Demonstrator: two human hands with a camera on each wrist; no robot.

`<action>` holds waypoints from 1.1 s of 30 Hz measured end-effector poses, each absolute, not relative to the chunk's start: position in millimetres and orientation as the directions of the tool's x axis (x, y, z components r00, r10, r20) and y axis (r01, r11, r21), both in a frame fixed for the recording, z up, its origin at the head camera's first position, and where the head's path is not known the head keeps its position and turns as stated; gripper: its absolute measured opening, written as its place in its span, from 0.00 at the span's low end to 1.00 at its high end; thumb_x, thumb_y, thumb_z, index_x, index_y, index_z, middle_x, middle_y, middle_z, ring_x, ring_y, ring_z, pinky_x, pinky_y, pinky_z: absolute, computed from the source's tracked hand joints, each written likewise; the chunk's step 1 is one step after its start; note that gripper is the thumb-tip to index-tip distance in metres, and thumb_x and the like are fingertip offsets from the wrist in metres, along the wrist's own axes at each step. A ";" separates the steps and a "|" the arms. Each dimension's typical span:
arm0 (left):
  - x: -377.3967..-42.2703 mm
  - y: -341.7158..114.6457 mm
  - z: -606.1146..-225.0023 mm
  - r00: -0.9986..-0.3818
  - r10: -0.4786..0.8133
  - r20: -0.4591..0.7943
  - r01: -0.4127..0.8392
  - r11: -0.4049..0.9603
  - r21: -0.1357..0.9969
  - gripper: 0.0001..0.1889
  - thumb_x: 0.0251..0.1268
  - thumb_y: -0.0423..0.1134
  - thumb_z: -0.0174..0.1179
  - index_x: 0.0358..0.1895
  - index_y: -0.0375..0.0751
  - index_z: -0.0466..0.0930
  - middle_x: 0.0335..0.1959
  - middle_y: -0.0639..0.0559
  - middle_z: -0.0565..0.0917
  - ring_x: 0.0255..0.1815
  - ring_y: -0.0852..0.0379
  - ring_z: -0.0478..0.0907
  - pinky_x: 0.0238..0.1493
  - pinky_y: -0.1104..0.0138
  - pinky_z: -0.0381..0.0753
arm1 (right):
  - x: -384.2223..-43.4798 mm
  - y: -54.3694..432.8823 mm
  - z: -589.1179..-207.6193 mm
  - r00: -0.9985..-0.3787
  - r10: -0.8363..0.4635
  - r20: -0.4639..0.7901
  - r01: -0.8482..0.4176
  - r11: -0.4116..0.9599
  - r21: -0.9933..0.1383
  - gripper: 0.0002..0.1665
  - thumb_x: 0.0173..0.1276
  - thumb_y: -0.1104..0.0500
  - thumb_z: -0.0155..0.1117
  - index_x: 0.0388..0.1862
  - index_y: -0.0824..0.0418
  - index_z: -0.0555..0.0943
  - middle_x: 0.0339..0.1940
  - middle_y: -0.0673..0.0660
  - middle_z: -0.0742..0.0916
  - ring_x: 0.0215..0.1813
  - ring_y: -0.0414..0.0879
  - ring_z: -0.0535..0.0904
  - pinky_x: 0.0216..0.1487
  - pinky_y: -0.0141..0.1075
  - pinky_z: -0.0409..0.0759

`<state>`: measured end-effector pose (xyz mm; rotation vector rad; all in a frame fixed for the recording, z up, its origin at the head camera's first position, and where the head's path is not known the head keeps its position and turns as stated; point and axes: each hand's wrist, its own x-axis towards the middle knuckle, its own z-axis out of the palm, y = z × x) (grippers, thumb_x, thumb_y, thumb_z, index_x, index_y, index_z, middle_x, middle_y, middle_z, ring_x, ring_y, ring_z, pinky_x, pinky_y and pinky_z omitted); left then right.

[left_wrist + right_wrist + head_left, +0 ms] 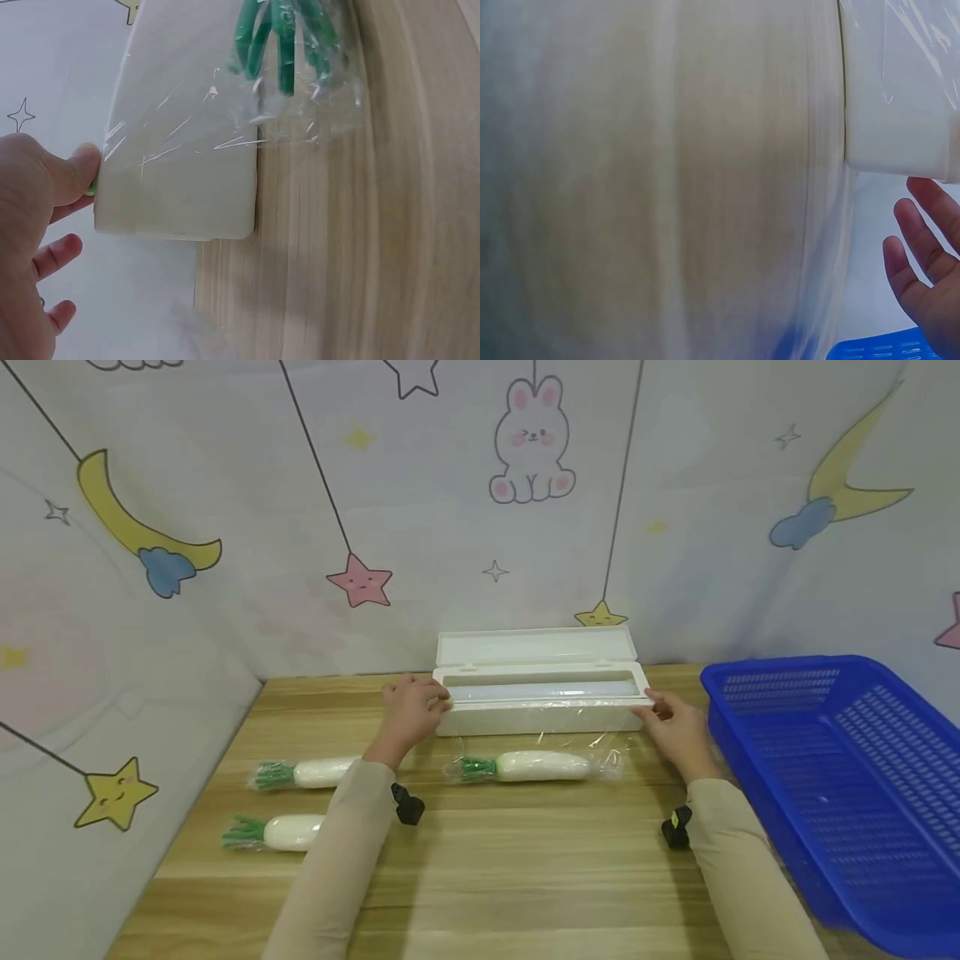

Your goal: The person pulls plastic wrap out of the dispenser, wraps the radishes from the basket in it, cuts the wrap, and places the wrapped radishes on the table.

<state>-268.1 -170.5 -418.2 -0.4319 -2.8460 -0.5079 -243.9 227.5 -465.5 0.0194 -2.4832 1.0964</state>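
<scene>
A long white cling film dispenser box stands at the back of the table with its lid raised and a roll inside. Clear cling film drapes down its front to a white radish with green stalks. At the box's left front corner my left hand pinches the film's edge against the rim, thumb in front. My right hand holds the film at the right front corner between thumb and forefinger. Its other fingers are spread beside the box end in the right wrist view.
Two more film-covered radishes lie on the left, an upper radish and a lower radish, partly behind my left arm. A large blue plastic basket stands along the right side. A patterned cloth hangs behind the wooden table.
</scene>
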 end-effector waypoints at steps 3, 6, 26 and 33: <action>-267.8 -176.5 -419.5 -0.931 0.240 0.273 0.320 0.898 0.301 0.10 0.67 0.44 0.59 0.44 0.48 0.87 0.49 0.52 0.83 0.54 0.46 0.70 0.55 0.41 0.61 | -243.2 229.8 -463.9 -0.911 0.144 0.387 -0.186 0.692 -0.697 0.25 0.64 0.53 0.69 0.55 0.66 0.80 0.38 0.68 0.87 0.40 0.60 0.83 0.40 0.42 0.78; -267.0 -181.8 -419.6 -0.936 0.219 0.274 0.301 0.902 0.309 0.10 0.67 0.45 0.60 0.44 0.48 0.87 0.50 0.50 0.83 0.57 0.45 0.70 0.56 0.40 0.61 | -242.5 229.1 -464.3 -0.913 0.133 0.386 -0.194 0.691 -0.696 0.25 0.64 0.53 0.69 0.55 0.66 0.80 0.38 0.68 0.87 0.40 0.60 0.83 0.41 0.43 0.78; -238.2 -165.1 -433.0 -0.944 -0.154 0.292 0.167 0.540 0.825 0.16 0.65 0.35 0.59 0.53 0.30 0.78 0.44 0.37 0.79 0.43 0.44 0.75 0.45 0.57 0.74 | -228.3 232.3 -445.8 -0.976 0.067 0.209 -0.109 0.678 -0.727 0.31 0.74 0.47 0.54 0.64 0.70 0.70 0.54 0.73 0.80 0.52 0.66 0.77 0.51 0.54 0.75; -225.5 -148.2 -435.5 -0.919 -0.350 0.180 0.040 0.371 0.928 0.12 0.63 0.35 0.59 0.43 0.29 0.80 0.37 0.38 0.82 0.39 0.47 0.79 0.38 0.64 0.77 | -223.0 229.8 -447.7 -0.963 0.258 0.073 0.076 0.523 -0.849 0.31 0.73 0.45 0.54 0.56 0.71 0.74 0.49 0.67 0.83 0.41 0.42 0.80 0.43 0.32 0.75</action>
